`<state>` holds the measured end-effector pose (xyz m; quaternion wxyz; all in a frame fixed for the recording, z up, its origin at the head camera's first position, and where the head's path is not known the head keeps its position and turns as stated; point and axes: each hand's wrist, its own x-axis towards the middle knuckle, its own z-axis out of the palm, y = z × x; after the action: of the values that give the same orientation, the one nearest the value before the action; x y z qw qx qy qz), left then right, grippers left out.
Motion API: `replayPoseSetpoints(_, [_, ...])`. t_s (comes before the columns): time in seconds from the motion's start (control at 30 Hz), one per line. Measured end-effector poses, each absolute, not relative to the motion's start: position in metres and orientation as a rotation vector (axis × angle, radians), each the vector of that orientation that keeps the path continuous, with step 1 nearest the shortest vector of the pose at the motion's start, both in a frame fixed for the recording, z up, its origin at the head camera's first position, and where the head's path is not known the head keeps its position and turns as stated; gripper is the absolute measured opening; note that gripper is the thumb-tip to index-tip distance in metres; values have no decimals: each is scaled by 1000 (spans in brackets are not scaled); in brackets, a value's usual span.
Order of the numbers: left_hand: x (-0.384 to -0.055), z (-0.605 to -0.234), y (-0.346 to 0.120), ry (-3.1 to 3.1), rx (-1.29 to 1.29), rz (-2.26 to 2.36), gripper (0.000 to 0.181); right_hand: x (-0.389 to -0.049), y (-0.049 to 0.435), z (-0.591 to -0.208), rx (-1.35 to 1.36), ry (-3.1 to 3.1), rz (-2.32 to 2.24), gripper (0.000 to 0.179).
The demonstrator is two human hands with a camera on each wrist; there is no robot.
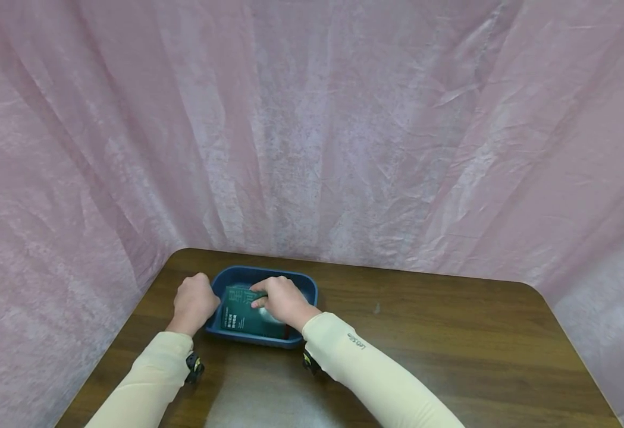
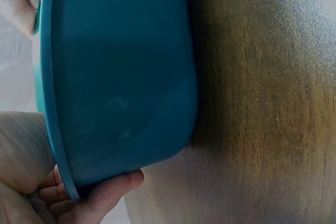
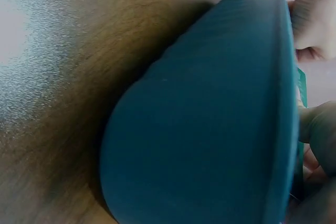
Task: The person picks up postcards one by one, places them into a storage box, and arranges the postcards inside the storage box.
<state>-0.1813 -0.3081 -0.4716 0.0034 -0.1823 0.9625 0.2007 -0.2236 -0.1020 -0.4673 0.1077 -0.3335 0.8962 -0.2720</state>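
A blue plastic tub [image 1: 262,271] stands on the table towards the left. In it lies a dark green book [image 1: 239,318] with pale lettering on its cover. My left hand [image 1: 195,299] grips the tub's left rim; in the left wrist view, fingers [image 2: 113,190] curl against the outside of the tub wall [image 2: 126,77]. Reaching over the tub from the right, my right hand [image 1: 283,300] pinches the book's upper right edge between thumb and fingers. The right wrist view shows the tub's outer side [image 3: 205,119], which hides most of the book.
The brown wooden table [image 1: 440,345] extends far to the right of the tub. Pink cloth [image 1: 312,131] hangs behind it and at both sides. Each wrist wears a dark band with a small device [image 1: 194,367].
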Motion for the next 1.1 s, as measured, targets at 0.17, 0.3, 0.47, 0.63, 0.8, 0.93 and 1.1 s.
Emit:
replayPoseSetpoints(0.17, [-182, -470, -307, 3024, -573, 626, 16, -224, -104, -471, -973, 2643, -789, 38])
replayPoseSetpoints(0.3, [-184, -470, -307, 3031, -571, 621, 18, -223, -106, -472, -1007, 2630, -780, 38])
replayPoseSetpoints(0.47, [-184, -469, -307, 3031, -570, 617, 19, -221, -107, -474, -1020, 2638, -742, 39])
replayPoseSetpoints(0.63, [-183, -469, -307, 3044, -569, 621, 18, -220, -109, -474, -1013, 2665, -655, 44])
replayPoseSetpoints(0.8, [-180, -470, -307, 3067, -547, 636, 11, -217, -108, -474, -1053, 2707, -493, 49])
replayPoseSetpoints(0.93, [-179, -472, -307, 3078, -541, 640, 11, -215, -109, -475, -1055, 2710, -434, 51])
replayPoseSetpoints(1.1, [-179, -474, -308, 3087, -536, 639, 11, -215, -110, -477, -1051, 2697, -449, 53])
